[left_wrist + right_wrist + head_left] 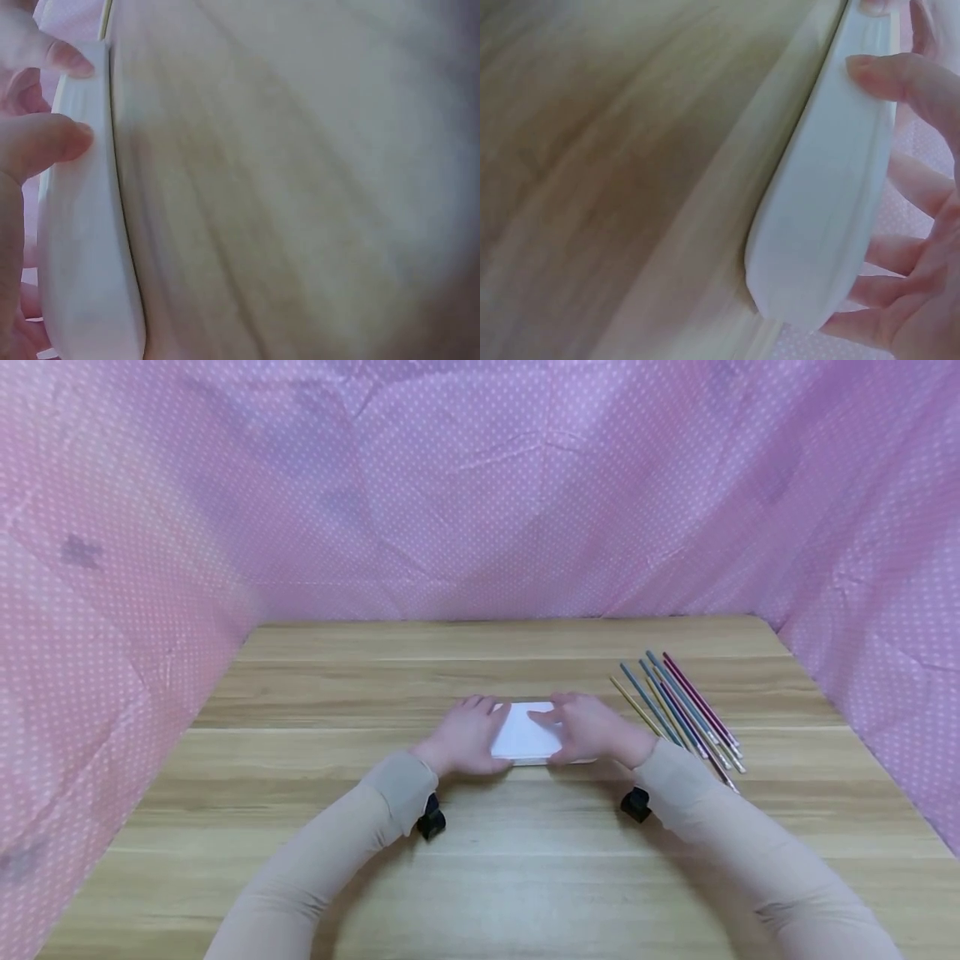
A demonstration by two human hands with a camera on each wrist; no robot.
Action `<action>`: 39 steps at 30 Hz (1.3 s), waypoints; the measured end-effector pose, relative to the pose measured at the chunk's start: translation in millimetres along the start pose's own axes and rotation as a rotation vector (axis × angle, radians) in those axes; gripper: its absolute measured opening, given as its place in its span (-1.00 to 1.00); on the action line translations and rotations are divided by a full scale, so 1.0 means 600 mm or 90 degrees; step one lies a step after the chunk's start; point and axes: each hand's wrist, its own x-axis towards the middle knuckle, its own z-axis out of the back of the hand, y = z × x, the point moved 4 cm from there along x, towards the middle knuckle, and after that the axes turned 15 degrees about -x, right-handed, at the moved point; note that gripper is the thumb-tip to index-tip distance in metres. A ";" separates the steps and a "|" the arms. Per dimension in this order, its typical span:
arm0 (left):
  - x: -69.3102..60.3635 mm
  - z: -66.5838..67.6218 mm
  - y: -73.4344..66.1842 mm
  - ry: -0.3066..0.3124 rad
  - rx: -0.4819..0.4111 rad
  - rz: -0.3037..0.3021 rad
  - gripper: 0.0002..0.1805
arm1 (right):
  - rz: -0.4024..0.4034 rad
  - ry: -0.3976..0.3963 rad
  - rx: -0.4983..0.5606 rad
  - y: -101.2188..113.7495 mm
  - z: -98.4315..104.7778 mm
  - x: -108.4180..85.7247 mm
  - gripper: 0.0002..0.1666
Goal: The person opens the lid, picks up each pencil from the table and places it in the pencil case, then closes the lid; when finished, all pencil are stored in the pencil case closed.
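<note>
A white, shallow rectangular box point(527, 732) with rounded corners sits at the middle of the table. My left hand point(468, 739) holds its left end, with the thumb point(64, 139) on the front wall and the other fingers reaching to the far side. At the right end my right hand point(596, 729) grips it in the same manner, its thumb point(877, 73) pressed to the front wall and several fingers behind. Both wrist views show the box's smooth white side point(817, 187) close against the wood. Whether it holds anything cannot be told.
Several pencils point(678, 706) in blue, yellow and dark red lie in a loose, slanting bunch right of my right hand, partly behind the sleeve. Pink dotted cloth point(480, 510) hangs around the back and sides of the wooden table point(300, 693).
</note>
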 end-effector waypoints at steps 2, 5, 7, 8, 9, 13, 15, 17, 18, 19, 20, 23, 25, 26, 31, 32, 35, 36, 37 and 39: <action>0.000 0.000 0.000 -0.002 0.022 -0.002 -0.01 | -0.005 0.004 0.005 -0.001 0.000 0.000 -0.14; 0.001 -0.002 0.000 -0.002 0.049 0.001 -0.02 | -0.011 0.005 0.015 -0.001 0.000 0.001 -0.13; 0.002 -0.003 -0.002 0.003 0.057 0.003 -0.02 | -0.010 0.004 0.014 -0.001 -0.002 0.001 -0.14; 0.002 -0.004 -0.002 0.005 0.057 0.004 -0.02 | -0.010 0.003 0.015 -0.001 -0.003 0.000 -0.14; 0.003 -0.005 -0.003 0.006 0.057 0.005 -0.03 | -0.009 0.002 0.016 -0.002 -0.004 0.000 -0.15; 0.004 -0.006 -0.006 0.003 0.061 0.009 -0.03 | 0.009 -0.023 0.020 -0.002 -0.006 0.001 -0.19; 0.005 -0.005 -0.010 -0.001 0.062 0.008 -0.04 | 0.018 -0.035 0.023 -0.004 -0.005 0.001 -0.21; 0.006 -0.003 -0.013 -0.001 0.064 0.006 -0.05 | 0.031 -0.045 0.027 -0.006 -0.003 0.002 -0.23; 0.007 -0.003 -0.014 -0.002 0.065 0.005 -0.06 | 0.037 -0.049 0.028 -0.006 -0.002 0.003 -0.23; 0.007 -0.003 -0.015 -0.004 0.066 0.004 -0.06 | 0.041 -0.049 0.028 -0.006 0.000 0.003 -0.23; 0.007 -0.002 -0.015 -0.004 0.068 0.004 -0.06 | 0.046 -0.048 0.030 -0.006 0.001 0.004 -0.23; 0.007 0.001 -0.015 -0.009 0.067 0.004 -0.08 | 0.041 -0.033 0.054 -0.007 0.005 0.006 -0.27; 0.006 0.002 -0.015 -0.005 0.067 0.005 -0.07 | 0.045 -0.030 0.061 -0.007 0.005 0.007 -0.30; 0.006 0.003 -0.015 -0.002 0.066 0.006 -0.07 | 0.047 -0.032 0.065 -0.008 0.005 0.007 -0.31; 0.002 0.002 -0.012 0.006 0.057 0.013 -0.04 | 0.062 -0.053 0.053 -0.005 0.001 0.008 -0.30; 0.002 0.001 -0.011 0.005 0.055 0.014 -0.04 | 0.060 -0.050 0.051 -0.005 0.000 0.008 -0.30; 0.001 0.001 -0.010 0.002 0.042 0.014 -0.03 | 0.049 -0.033 0.035 -0.006 0.000 0.008 -0.28; 0.002 0.001 -0.009 0.000 0.035 0.012 -0.03 | 0.046 -0.026 0.030 -0.007 -0.001 0.007 -0.27; 0.002 0.001 -0.009 -0.001 0.026 0.012 -0.03 | 0.044 -0.020 0.027 -0.008 -0.001 0.006 -0.27; 0.002 0.002 -0.008 -0.004 0.004 0.011 -0.02 | 0.044 -0.014 0.021 -0.009 -0.001 0.004 -0.27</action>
